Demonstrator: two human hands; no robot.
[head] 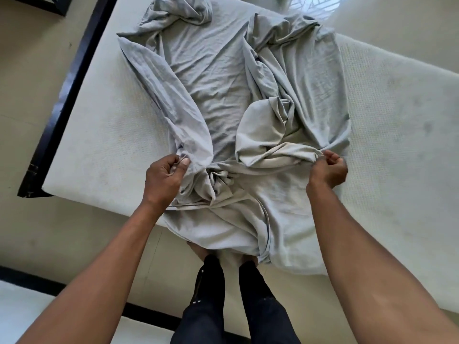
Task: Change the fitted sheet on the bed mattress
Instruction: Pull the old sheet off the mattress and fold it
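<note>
Head view, taken from the near edge of the mattress [99,135]. The grey fitted sheet [218,95] lies bunched along the middle of the bare mattress. Its long axis runs away from you toward the far edge, and its near part spills over the near edge toward your feet. Your left grip [169,170] pinches a gathered fold of hem between thumb and curled fingers. Your right grip [327,167] pinches another fold, fingers curled. Both sit at the sheet's near end, well apart and about equally close to it, with the bulk of the cloth ahead of and between them. The mattress's near left corner [46,188] lies bare, outward of the left grip, so that grip is probably the one to carry its fold there.
</note>
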